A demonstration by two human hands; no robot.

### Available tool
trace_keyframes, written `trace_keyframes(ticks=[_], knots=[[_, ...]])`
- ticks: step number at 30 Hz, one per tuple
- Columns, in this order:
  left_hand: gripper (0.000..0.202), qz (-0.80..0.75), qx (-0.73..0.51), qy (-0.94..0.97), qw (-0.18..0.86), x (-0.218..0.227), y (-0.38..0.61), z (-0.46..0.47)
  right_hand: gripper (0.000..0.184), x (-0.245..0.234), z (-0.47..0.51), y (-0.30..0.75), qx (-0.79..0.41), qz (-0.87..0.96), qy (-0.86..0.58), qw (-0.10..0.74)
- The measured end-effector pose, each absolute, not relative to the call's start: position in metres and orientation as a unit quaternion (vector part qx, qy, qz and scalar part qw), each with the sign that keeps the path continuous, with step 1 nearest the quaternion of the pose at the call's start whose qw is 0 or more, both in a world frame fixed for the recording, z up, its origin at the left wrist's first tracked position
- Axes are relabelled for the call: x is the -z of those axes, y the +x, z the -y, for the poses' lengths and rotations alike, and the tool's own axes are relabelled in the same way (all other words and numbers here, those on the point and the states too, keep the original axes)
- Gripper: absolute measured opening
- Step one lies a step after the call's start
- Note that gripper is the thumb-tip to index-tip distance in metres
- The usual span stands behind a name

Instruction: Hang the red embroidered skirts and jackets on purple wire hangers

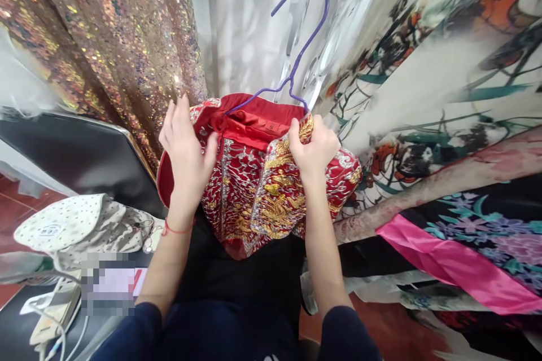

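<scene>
A red jacket (237, 192) with gold and silver embroidery hangs in front of me on a purple wire hanger (292, 73). Its red lining shows at the neck opening. At the shoulder on the left, my left hand (186, 149) lies against the garment, fingers stretched and thumb apart near the front edge. My right hand (314, 144) is closed round the collar and front edge on the other side, thumb on top. The hidden fingertips of this hand are behind the cloth. The hanger's hook points up, over a pale metal bar.
A sequined gold cloth (122, 39) hangs at upper left, printed fabrics (406, 107) at right, with a pink satin band (457, 271). A black chair back (76, 146), a dotted white pouch (63, 225) and a power strip with cables (55, 310) are at left.
</scene>
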State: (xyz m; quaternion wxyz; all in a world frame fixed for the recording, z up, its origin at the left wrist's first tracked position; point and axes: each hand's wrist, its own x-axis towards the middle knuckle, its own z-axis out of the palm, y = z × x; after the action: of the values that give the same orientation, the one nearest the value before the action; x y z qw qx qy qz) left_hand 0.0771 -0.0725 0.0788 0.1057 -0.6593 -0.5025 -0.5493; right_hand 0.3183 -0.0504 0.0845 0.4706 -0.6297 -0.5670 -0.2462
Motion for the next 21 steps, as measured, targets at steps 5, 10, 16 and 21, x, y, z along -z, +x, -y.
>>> trace_keyframes(ticks=[5, 10, 16, 21], knots=[[0.025, 0.491, 0.546, -0.671, 0.106, -0.099, 0.041, -0.023, 0.039, -0.084, 0.048, 0.317, 0.246, 0.574, -0.622, 0.472], [0.019, 0.460, 0.522, -0.712, 0.096, -0.129, 0.061, -0.028, 0.040, -0.084, 0.046, 0.319, 0.251, 0.576, -0.612, 0.480], [0.019, 0.373, 0.530, -0.751, 0.124, -0.100, 0.104, 0.018, 0.040, -0.083, 0.048, 0.321, 0.247, 0.579, -0.617, 0.472], [0.027, 0.394, 0.524, -0.749, 0.089, -0.066, 0.080, -0.018, 0.040, -0.083, 0.051, 0.319, 0.238, 0.589, -0.621, 0.459]])
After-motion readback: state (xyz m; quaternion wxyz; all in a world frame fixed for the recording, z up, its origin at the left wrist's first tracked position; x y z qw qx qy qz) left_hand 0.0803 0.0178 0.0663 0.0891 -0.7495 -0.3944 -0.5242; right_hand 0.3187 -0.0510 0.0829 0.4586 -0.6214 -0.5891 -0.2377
